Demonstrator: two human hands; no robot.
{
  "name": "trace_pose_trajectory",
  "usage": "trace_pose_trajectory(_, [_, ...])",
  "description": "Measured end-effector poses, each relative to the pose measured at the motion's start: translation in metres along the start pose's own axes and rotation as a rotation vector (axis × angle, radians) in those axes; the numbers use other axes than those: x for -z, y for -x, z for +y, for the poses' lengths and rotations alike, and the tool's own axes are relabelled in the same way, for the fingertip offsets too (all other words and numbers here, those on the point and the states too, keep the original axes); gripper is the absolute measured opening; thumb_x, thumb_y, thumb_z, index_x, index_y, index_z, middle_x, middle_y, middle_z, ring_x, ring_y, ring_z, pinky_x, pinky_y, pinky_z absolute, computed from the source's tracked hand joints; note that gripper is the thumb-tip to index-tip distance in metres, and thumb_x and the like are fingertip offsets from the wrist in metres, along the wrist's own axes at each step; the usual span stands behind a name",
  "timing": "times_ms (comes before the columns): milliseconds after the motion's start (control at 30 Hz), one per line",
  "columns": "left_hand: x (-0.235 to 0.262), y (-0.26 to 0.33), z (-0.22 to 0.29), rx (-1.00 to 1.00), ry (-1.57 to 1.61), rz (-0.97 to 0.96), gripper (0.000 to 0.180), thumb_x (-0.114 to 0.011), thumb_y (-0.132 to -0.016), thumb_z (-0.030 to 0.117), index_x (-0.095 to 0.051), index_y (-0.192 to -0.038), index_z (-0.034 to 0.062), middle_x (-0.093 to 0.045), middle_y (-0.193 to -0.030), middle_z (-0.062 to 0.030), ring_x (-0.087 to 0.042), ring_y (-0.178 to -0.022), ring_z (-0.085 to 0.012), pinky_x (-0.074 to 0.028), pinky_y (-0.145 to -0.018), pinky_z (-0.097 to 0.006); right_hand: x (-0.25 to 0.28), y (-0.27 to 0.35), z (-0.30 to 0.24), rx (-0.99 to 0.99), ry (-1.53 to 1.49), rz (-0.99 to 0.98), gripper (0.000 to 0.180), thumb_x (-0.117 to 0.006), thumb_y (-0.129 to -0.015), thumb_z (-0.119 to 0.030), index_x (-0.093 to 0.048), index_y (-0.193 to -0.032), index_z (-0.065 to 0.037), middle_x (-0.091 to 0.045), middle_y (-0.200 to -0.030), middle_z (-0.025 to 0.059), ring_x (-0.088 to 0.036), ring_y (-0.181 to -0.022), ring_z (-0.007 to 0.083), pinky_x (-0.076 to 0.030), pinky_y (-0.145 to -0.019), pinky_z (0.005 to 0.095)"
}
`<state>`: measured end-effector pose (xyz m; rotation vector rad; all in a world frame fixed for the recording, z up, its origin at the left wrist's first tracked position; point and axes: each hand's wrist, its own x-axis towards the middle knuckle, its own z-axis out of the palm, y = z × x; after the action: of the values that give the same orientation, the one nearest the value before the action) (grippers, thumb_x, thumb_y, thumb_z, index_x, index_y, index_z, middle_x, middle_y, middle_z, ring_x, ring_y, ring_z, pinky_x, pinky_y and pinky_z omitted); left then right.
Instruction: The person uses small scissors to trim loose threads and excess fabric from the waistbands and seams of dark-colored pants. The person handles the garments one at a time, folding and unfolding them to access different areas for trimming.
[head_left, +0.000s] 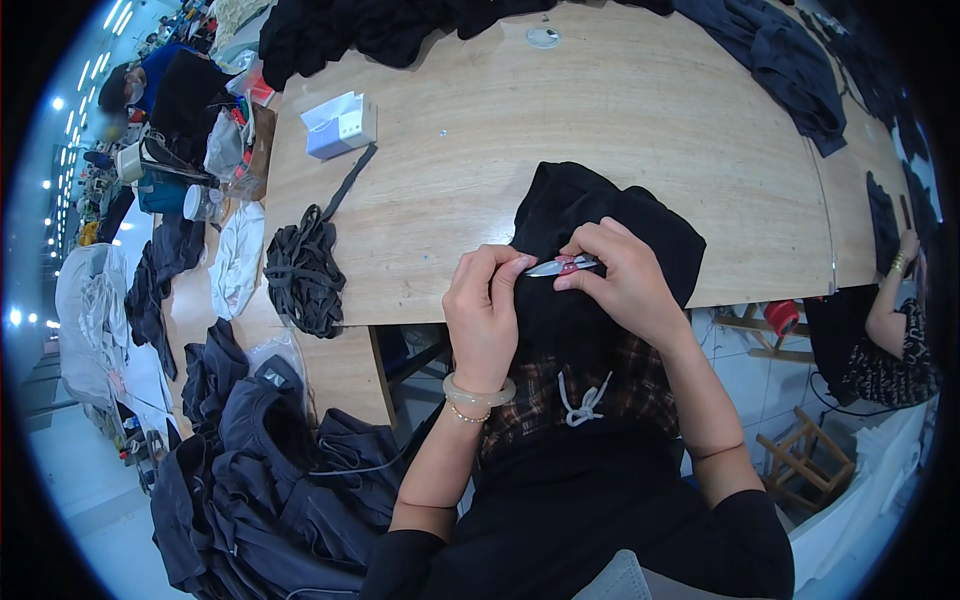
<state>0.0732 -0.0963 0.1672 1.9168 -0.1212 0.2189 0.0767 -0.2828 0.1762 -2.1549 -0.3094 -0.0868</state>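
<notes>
A black garment (590, 225) hangs over the near edge of the wooden table (620, 110) and down onto my lap. My left hand (483, 315) pinches a fold of the black cloth at the table's edge. My right hand (622, 278) holds small thread snips (560, 266) with a red grip and silver blades. The blades point left toward my left fingertips. A plaid lining and a white drawstring (583, 400) show below my hands.
A bundle of dark straps (303, 272) lies at the table's left edge, with a small white box (340, 124) behind it. Black garments are heaped at the far edge (400, 25) and on a lower bench (270, 470). Another person's arm (895, 300) rests at the right.
</notes>
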Motion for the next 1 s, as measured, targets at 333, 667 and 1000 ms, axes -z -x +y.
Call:
trace_pose_trajectory(333, [0.001, -0.001, -0.002, 0.001, 0.024, 0.007, 0.006, -0.066, -0.095, 0.005, -0.07, -0.092, 0.0003, -0.068, -0.086, -0.0109, -0.065, -0.079, -0.0259, -0.05, -0.071, -0.035, 0.003, -0.001, -0.001, -0.055, -0.008, -0.008, 0.029, -0.082, -0.077, -0.023, -0.062, -0.087, -0.004, -0.063, -0.081, 0.0057, -0.056, -0.079, 0.025, -0.046, -0.07, 0.0378])
trace_pose_trajectory(667, [0.003, -0.001, -0.003, 0.06, 0.075, -0.008, 0.007, -0.065, -0.097, 0.006, -0.068, -0.096, 0.0003, -0.068, -0.087, -0.0077, -0.065, -0.081, -0.0191, -0.05, -0.068, -0.031, -0.003, -0.001, 0.002, -0.044, -0.014, -0.015, 0.029, -0.082, -0.078, -0.022, -0.063, -0.089, -0.004, -0.062, -0.079, 0.0059, -0.055, -0.078, 0.0231, -0.046, -0.069, 0.0363])
trace_pose_trajectory(1000, [0.041, 0.011, -0.054, 0.37, 0.113, -0.3, 0.045, -0.07, -0.09, -0.003, -0.052, -0.13, 0.0066, -0.061, -0.124, -0.0099, -0.062, -0.114, -0.0212, -0.048, -0.104, -0.035, -0.008, 0.009, 0.02, -0.335, -0.358, -0.002, 0.032, -0.082, -0.083, -0.019, -0.063, -0.101, -0.001, -0.065, -0.09, 0.0087, -0.06, -0.084, 0.0147, -0.048, -0.077, 0.0288])
